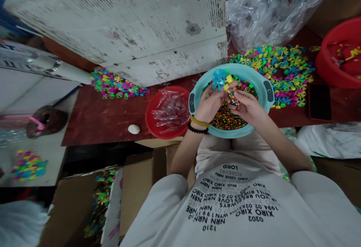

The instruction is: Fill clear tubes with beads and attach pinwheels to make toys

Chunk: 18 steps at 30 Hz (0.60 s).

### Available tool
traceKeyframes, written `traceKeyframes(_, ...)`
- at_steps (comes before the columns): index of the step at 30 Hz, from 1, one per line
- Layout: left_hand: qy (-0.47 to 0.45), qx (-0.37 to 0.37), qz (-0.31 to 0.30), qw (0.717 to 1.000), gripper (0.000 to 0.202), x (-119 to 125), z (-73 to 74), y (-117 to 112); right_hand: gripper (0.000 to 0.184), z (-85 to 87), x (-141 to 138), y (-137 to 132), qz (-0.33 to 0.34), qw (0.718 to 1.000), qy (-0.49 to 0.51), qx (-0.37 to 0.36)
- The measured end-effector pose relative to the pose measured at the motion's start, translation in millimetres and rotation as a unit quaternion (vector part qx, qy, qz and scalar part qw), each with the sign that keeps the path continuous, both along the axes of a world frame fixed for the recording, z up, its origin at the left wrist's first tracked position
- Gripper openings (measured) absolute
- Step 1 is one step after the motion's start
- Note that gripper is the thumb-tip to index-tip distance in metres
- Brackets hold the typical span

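A small plastic pinwheel with a sky-blue wheel [219, 80] was held above a round teal plastic basin [234, 70] of multicoloured beads [225, 117]. Its yellow connector [229, 79] pointed right from the wheel, but we could not make out its full long axis because the person's fingers [239, 96] hid the lower part. The left hand [210, 104] was closed around the pinwheel from below. The right hand [248, 107] was curled in beside it, and we could not tell whether it had hold of the small, blurred multicoloured piece [233, 100] between the hands.
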<state>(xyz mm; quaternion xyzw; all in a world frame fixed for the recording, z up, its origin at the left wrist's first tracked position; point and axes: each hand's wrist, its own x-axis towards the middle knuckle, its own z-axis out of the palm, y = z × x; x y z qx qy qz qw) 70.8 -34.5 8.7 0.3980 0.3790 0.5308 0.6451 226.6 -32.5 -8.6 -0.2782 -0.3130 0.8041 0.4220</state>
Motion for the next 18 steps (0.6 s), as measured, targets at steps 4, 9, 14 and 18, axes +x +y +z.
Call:
traceKeyframes(4, 0.013, -0.044, 0.016, 0.999, 0.027, 2.1, -10.6, -0.8, 0.049, -4.1, -5.3, -5.3, -0.068, 0.998, -0.016, 0.008)
traceKeyframes(9, 0.005, -0.046, -0.025, 0.999, 0.042, -5.6, -8.7, -8.8, 0.036, 6.6, 2.9, -9.9, 0.086, 0.994, 0.047, -0.037)
traceKeyframes(14, 0.012, -0.049, -0.004, 0.999, 0.044, -1.6, -5.3, -19.2, 0.047, 7.4, -4.1, -21.4, -0.025, 0.998, -0.028, 0.055)
traceKeyframes(18, -0.010, -0.071, 0.064, 0.995, 0.042, 8.4, -12.4, -17.6, 0.048, -1.9, -16.5, -29.6, -0.119, 0.972, -0.145, 0.145)
